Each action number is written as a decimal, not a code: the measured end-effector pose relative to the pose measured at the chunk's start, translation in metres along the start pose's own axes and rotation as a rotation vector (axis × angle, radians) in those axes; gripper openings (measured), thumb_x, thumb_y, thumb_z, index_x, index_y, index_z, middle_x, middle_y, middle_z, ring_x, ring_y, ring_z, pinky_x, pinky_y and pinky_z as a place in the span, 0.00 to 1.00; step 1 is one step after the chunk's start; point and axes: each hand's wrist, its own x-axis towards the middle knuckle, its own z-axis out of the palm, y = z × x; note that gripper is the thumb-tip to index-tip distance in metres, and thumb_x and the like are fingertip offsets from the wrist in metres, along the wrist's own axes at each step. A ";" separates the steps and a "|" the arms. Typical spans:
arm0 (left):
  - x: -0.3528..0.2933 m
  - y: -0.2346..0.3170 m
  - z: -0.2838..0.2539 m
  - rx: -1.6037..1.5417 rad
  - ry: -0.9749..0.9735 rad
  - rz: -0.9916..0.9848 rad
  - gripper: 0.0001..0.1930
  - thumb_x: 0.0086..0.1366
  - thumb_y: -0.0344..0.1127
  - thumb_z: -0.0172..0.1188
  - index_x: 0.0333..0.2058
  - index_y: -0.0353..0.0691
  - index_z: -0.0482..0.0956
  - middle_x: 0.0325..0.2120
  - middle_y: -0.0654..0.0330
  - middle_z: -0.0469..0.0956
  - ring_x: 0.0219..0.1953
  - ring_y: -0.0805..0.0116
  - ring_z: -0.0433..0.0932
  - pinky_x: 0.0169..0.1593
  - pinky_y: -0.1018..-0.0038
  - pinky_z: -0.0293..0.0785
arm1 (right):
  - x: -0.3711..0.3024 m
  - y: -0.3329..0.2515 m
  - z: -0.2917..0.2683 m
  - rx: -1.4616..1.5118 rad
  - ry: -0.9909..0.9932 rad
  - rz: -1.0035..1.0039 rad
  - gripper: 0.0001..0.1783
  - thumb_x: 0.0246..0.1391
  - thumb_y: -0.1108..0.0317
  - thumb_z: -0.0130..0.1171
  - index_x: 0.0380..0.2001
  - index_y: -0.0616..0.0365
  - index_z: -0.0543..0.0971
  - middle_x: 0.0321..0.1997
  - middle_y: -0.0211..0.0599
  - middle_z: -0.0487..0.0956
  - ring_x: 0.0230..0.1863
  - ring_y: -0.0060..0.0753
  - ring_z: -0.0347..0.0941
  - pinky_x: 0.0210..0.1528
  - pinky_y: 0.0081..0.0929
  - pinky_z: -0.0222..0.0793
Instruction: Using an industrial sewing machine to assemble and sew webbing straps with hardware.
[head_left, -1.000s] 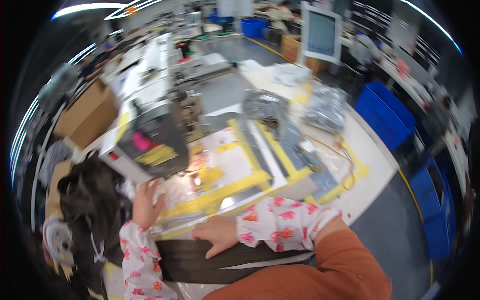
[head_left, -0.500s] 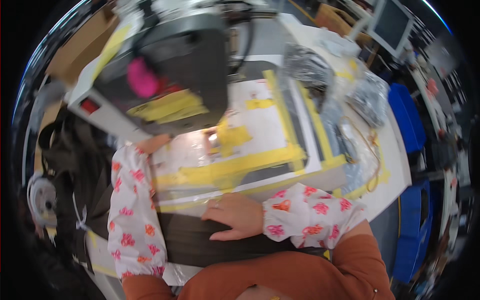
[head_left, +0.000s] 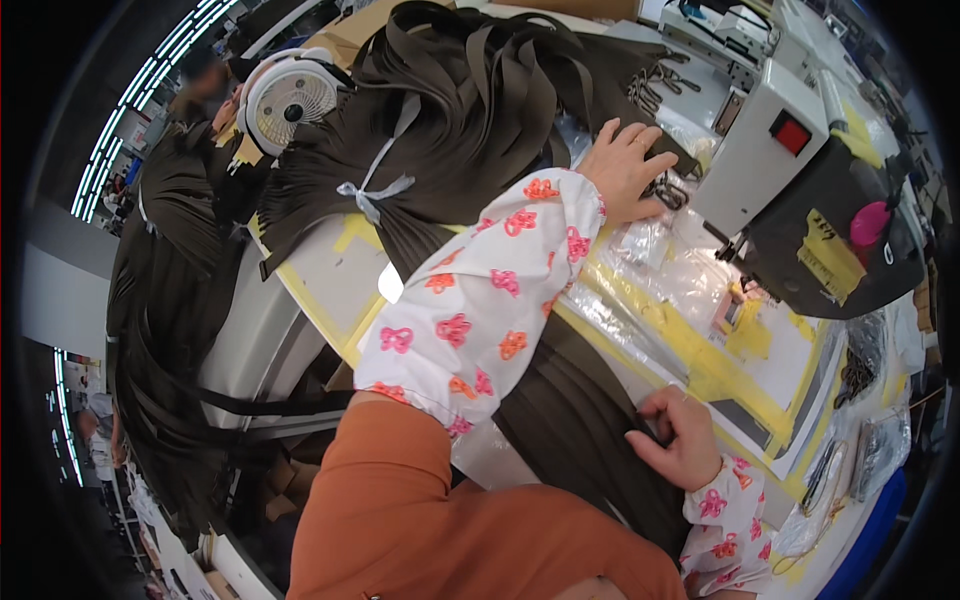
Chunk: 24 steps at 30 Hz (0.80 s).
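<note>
My left hand reaches out to the far side, fingers spread, over a metal hook and the end of a dark webbing strap. Its fingertips appear to touch the strap; I see nothing gripped. Beside it lies a large tied heap of dark straps, with several metal hooks behind. Close to my body, my right hand rests at the edge of a layered bundle of dark straps. Its fingers curl loosely, the thumb apart from them. The part of the bundle under this hand is hidden.
The grey machine head stands at the right, over a work plate with yellow tape and clear film. A white fan sits at the far left. More dark straps hang at the left edge. A blue bin is at lower right.
The view has swung left, bringing the strap heap and fan into sight. My left hand has gone from beside the machine to the hooks; my right hand's fingers have curled.
</note>
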 end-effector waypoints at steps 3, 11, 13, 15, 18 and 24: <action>-0.023 0.034 -0.047 -0.318 -0.240 0.015 0.14 0.51 0.38 0.60 0.35 0.38 0.75 0.34 0.53 0.73 0.39 0.54 0.70 0.41 0.65 0.68 | -0.001 0.002 0.002 -0.037 0.066 -0.144 0.13 0.38 0.66 0.63 0.25 0.56 0.70 0.18 0.34 0.67 0.16 0.34 0.64 0.21 0.29 0.59; -0.089 0.134 -0.104 -0.528 -0.348 0.076 0.09 0.56 0.38 0.56 0.30 0.39 0.71 0.30 0.58 0.72 0.33 0.60 0.71 0.34 0.67 0.68 | 0.001 0.007 0.000 0.075 0.033 -0.115 0.08 0.44 0.70 0.56 0.27 0.60 0.68 0.17 0.37 0.66 0.16 0.28 0.62 0.21 0.25 0.58; -0.086 0.138 -0.099 -0.496 -0.350 0.022 0.08 0.57 0.37 0.55 0.28 0.40 0.70 0.27 0.58 0.72 0.31 0.59 0.72 0.34 0.67 0.68 | 0.001 0.011 -0.006 0.110 -0.030 -0.115 0.09 0.47 0.70 0.55 0.30 0.62 0.68 0.19 0.36 0.66 0.17 0.26 0.58 0.22 0.23 0.57; -0.078 0.138 -0.101 -0.479 -0.373 -0.014 0.08 0.57 0.38 0.55 0.28 0.40 0.69 0.25 0.57 0.72 0.30 0.57 0.72 0.33 0.66 0.68 | -0.004 0.015 -0.011 0.049 -0.035 -0.167 0.10 0.47 0.70 0.55 0.32 0.62 0.68 0.20 0.36 0.67 0.18 0.26 0.60 0.22 0.23 0.58; -0.061 0.128 -0.112 -0.512 -0.284 -0.102 0.12 0.55 0.41 0.56 0.21 0.40 0.72 0.18 0.55 0.73 0.23 0.53 0.73 0.28 0.63 0.68 | -0.023 0.016 -0.030 -0.113 -0.080 -0.196 0.11 0.52 0.68 0.52 0.37 0.63 0.68 0.22 0.38 0.73 0.20 0.25 0.69 0.24 0.24 0.64; -0.035 0.012 -0.109 -0.085 -0.084 -0.061 0.16 0.52 0.47 0.58 0.14 0.42 0.75 0.12 0.55 0.72 0.18 0.54 0.73 0.23 0.64 0.68 | -0.058 0.013 -0.065 0.297 -0.226 0.441 0.12 0.61 0.66 0.42 0.36 0.64 0.70 0.23 0.34 0.76 0.24 0.23 0.75 0.27 0.19 0.71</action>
